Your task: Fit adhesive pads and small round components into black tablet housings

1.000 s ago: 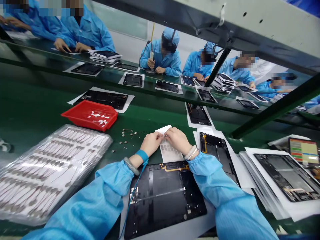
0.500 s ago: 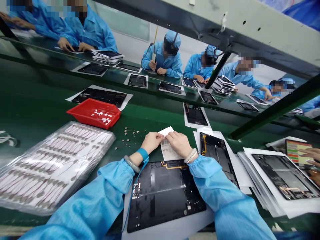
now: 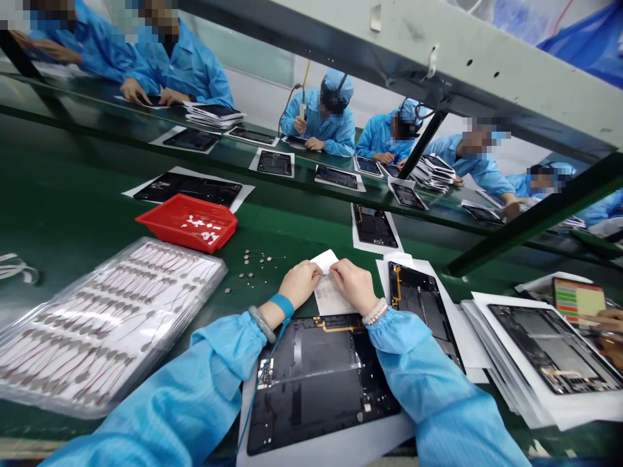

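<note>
1. A long green bench (image 3: 63, 194) runs across the view, with a second bench beyond it where co-workers in blue gowns and caps sit working, some of their faces blurred.
2. On the near bench, a clear plastic tray (image 3: 109, 324) of thin wired parts lies at the left, and a stack of dark tablet panels on white paper (image 3: 549, 344) lies at the right. Another person's hand (image 3: 608, 331) reaches in at the right edge, beside a colored card (image 3: 577, 301).
3. A black tablet panel (image 3: 316, 389) with a gold ribbon strip lies on white paper directly below the person's forearms. A red tray (image 3: 187, 224) of white bits sits farther up the bench.
4. The left hand (image 3: 300, 283) and right hand (image 3: 353, 285) are close together, each in a tight pinch on a small white slip (image 3: 324, 261), which sticks up between them.
5. A sheet of small labels (image 3: 331, 295) lies under the hands, just above the panel's top edge.
6. The fingers hide the slip's lower part, so how it meets the sheet cannot be seen.
7. Small metal discs (image 3: 253, 263) lie scattered just left of the left hand, too small to make out clearly.
</note>
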Demonstrator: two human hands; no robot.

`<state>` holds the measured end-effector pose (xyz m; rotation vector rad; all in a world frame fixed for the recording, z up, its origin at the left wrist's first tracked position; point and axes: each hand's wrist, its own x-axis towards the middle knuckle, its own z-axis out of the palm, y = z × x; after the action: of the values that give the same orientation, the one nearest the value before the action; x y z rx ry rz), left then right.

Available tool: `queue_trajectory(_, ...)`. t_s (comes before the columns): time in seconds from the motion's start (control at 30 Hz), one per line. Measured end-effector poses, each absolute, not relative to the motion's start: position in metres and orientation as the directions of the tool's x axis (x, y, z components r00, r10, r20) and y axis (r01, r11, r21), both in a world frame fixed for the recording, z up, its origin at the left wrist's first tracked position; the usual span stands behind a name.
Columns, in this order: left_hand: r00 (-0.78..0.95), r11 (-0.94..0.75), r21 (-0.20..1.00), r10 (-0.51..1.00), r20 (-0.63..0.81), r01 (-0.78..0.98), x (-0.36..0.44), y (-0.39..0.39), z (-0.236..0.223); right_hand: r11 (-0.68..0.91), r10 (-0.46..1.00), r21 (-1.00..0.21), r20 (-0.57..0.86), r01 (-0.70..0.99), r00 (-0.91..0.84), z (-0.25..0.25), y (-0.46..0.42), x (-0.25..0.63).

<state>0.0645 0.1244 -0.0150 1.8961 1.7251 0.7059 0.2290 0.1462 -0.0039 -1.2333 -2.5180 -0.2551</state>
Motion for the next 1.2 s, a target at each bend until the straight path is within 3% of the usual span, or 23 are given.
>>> queue_trajectory(0.33,0.183,-0.222,0.515,0.975,0.126,0.828,0.063,0.123,-0.011,0.648,0.738,-0.064,0.301,0.759,-0.605,0.000,0.141,0.234)
queue_trajectory(0.9,0.268,-0.310,0.347,0.949,0.166,0.885,0.063,0.117,-0.006,0.670,0.706,0.079,0.237,0.738,-0.667,0.008,0.143,0.227)
queue_trajectory(1.2,0.267,-0.302,0.349,0.953,0.146,0.887,0.066,0.115,-0.005,0.665,0.681,0.137,0.292,0.734,-0.672,-0.007,0.140,0.234)
